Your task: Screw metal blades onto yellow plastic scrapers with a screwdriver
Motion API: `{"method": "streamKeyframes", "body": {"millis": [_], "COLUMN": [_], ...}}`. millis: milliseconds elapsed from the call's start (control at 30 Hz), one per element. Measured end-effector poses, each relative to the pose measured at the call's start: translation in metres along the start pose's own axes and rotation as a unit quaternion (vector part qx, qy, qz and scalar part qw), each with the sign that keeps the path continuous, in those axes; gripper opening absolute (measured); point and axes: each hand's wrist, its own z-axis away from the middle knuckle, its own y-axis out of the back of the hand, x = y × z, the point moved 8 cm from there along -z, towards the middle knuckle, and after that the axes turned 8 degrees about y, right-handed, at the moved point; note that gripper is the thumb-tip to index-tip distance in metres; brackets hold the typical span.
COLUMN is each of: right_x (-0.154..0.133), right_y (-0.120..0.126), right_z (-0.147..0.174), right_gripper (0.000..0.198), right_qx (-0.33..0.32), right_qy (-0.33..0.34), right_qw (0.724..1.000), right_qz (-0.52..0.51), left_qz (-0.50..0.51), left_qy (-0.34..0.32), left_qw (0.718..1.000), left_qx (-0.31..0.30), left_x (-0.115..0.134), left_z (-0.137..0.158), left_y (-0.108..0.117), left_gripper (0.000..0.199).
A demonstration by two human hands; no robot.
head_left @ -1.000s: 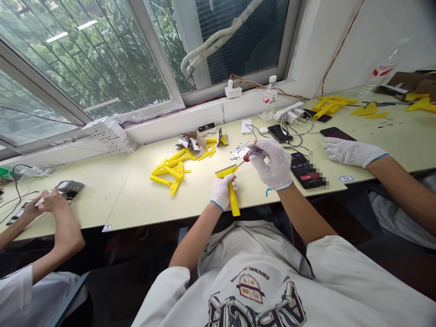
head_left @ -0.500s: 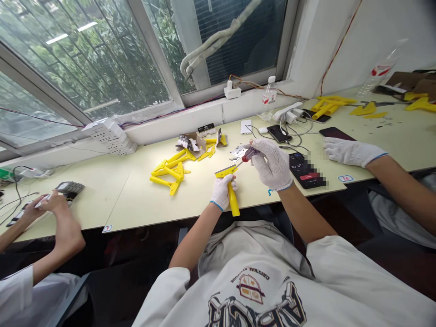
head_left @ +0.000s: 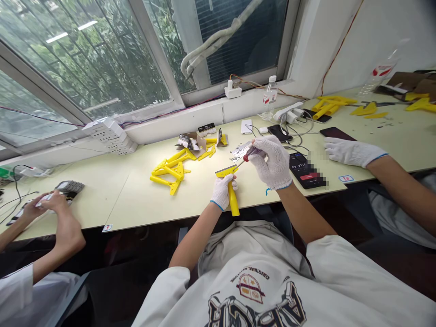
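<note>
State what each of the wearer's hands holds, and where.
Left hand: yellow T-shaped tool, at its upper stem, just below the crosspiece. Right hand: screwdriver, by its handle.

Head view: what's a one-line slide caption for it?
Gloved left hand grips a yellow scraper while the gloved right hand holds a screwdriver angled toward the scraper's bladed head.
</note>
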Motion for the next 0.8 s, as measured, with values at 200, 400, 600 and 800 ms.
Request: {"method": "streamKeyframes", "body": {"millis": [200,400,600,800], "right_x": [0.017,0.032,0.022,0.039], "right_y": [-0.002,-0.007,-0.007,-0.040], "right_z": [0.018,0.031,0.017,0.040], "right_gripper": [0.046,0.066,0.042,0.036], "right_qx": [-0.004,-0.021,-0.063,-0.178], "right_qy": [-0.085,-0.205,-0.186,-0.269], "right_qw": [0.995,0.978,0.977,0.946], "right_qz": [0.049,0.043,0.080,-0.001], "left_qz": [-0.005,-0.010,0.001,0.003], "left_qy": [0.003,0.010,0.008,0.016], "left_qw": [1.000,1.000,1.000,1.000], "left_qx": [0.001,0.008,0.010,0.010], "left_x": [0.002,0.002,0.003,0.001], "left_z": [0.002,0.003,0.003,0.003], "left_y": [-0.001,-0.002,-0.002,-0.002], "left_gripper": [0.037,0.043,0.039,0.037]}}
